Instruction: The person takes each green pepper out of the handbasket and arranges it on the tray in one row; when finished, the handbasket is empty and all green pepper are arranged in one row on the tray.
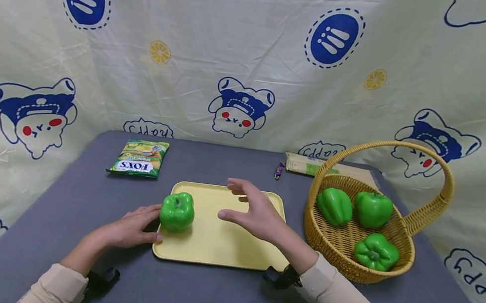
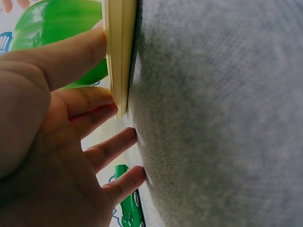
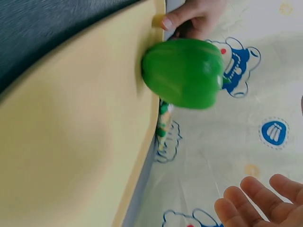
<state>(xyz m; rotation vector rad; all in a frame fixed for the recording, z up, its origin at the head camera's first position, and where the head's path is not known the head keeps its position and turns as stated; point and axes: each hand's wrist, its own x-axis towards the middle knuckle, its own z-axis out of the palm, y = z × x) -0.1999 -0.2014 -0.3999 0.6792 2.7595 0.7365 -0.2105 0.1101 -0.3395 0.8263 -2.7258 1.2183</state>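
Observation:
A green bell pepper [image 1: 178, 211] stands on the left end of a pale yellow tray [image 1: 222, 254]. At the tray's left edge is my left hand [image 1: 135, 227], its thumb on the rim. The left wrist view shows the fingers [image 2: 111, 149] of this hand spread, some touching the tray's side and others reaching the cloth. Over the right half of the tray hovers my right hand [image 1: 256, 213], fingers extended and thumb apart, holding nothing. In the right wrist view, the pepper [image 3: 182, 73] is some way from the right fingertips [image 3: 232, 194].
On the right stands a wicker basket [image 1: 335, 252] with a tall handle, holding several green peppers [image 1: 373, 210]. A green Fox's candy bag [image 1: 139, 159] lies back left. Behind the tray are a small purple wrapped candy [image 1: 279, 170] and a flat beige package [image 1: 300, 164]. A printed curtain hangs behind.

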